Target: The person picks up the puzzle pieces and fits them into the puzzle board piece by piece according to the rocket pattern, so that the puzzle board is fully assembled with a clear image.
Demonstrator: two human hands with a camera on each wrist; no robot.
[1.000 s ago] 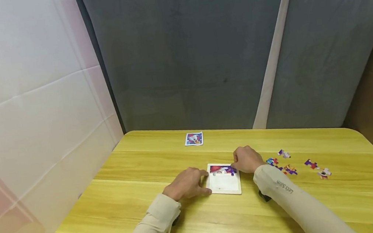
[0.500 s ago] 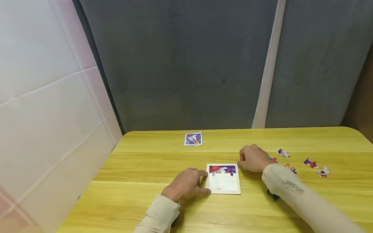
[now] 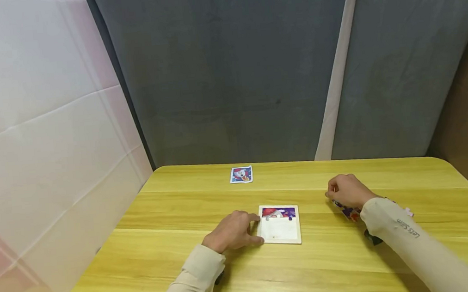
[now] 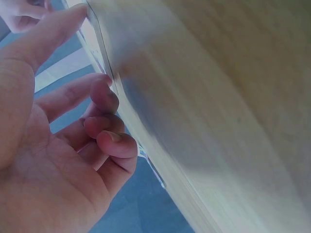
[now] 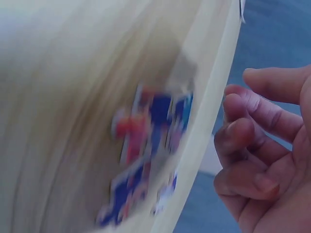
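Fetching the next jigsaw piece

Left hand (image 3: 234, 232) steadies the puzzle tray (image 3: 280, 234) at mid-bench (image 3: 186, 270), fingers resting at its edge, gripping nothing. Right hand (image 3: 345, 190) hovers over the loose pieces (image 3: 350, 212) further right, loosely curled, empty. Next, likely: pinch one piece, match it under the filled top row. Beyond — a reference picture (image 3: 241, 174).

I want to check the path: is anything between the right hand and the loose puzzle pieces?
Nothing visible: the right hand hovers right above the pieces, fingers curled and empty, with only bare table around.
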